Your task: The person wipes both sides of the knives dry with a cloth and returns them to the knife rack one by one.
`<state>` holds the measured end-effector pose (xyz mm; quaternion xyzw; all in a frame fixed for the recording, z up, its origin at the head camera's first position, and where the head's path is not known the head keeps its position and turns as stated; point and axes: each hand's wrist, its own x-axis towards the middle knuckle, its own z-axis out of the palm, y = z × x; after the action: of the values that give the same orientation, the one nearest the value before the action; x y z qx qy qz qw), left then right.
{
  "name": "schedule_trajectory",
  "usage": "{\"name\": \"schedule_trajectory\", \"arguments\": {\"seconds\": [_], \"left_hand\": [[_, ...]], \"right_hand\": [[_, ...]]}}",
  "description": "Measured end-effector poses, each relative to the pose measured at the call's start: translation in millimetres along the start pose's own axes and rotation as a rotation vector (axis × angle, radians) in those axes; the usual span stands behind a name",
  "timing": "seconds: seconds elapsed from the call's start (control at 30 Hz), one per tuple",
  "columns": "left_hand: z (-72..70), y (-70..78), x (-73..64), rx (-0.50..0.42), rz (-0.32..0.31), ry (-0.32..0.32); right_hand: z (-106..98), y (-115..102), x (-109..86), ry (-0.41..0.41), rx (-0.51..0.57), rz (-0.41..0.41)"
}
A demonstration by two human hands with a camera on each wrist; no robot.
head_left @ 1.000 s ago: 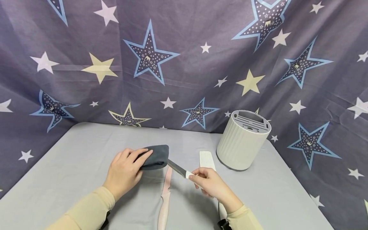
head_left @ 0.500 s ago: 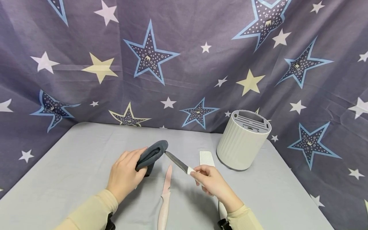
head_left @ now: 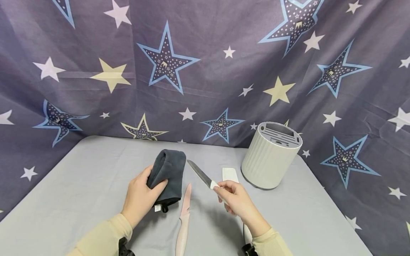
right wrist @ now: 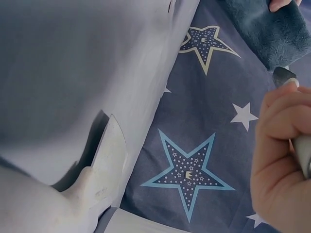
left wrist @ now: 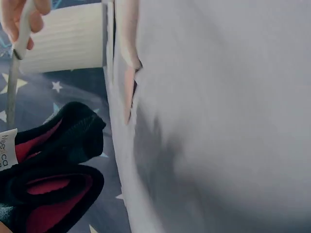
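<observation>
My left hand (head_left: 141, 197) grips a folded dark grey cloth (head_left: 171, 174), thumb on its near face, holding it above the table. Its underside in the left wrist view shows red inner folds and a white label (left wrist: 7, 149). My right hand (head_left: 235, 199) pinches the white handle of a knife (head_left: 200, 174). Its grey blade points up and left, the tip just right of the cloth with a small gap in the head view. Below and between the hands lies a knife with a pink blade and pale handle (head_left: 183, 227).
A ribbed white knife block (head_left: 269, 161) with a slotted grey top stands at the back right. Beside it lies a broad white blade (head_left: 230, 174), partly hidden behind my right hand. A starry curtain (head_left: 205, 71) rises behind the grey-covered table (head_left: 105, 167).
My left hand has turned over and lifted the cloth, which now hangs upright with its label showing. The knife's blade has come away from the cloth and tilts slightly more upward.
</observation>
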<state>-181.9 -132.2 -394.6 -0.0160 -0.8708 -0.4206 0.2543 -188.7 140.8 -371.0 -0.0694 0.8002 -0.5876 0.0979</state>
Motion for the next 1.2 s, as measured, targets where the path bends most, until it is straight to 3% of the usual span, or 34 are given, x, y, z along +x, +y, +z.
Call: {"name": "schedule_trajectory", "arguments": {"seconds": [0.2,0.7,0.93,1.2], "left_hand": [[1.1,7.5,-2.1,-0.088,-0.098,-0.041],[8.4,14.6,-6.3,-0.207,-0.290,-0.109],[13.0,20.7,-10.0,-0.270,-0.317,-0.134],[16.7,24.7,-12.9,-0.419,-0.367,-0.190]], "right_hand": [[2,-1,0.0,0.008,0.020,-0.003],[5,-5,-1.1,0.016,0.067,-0.002],[7,-6,-1.0,0.009,0.069,-0.019],[8,-5,-0.3,0.010,0.063,-0.020]]}}
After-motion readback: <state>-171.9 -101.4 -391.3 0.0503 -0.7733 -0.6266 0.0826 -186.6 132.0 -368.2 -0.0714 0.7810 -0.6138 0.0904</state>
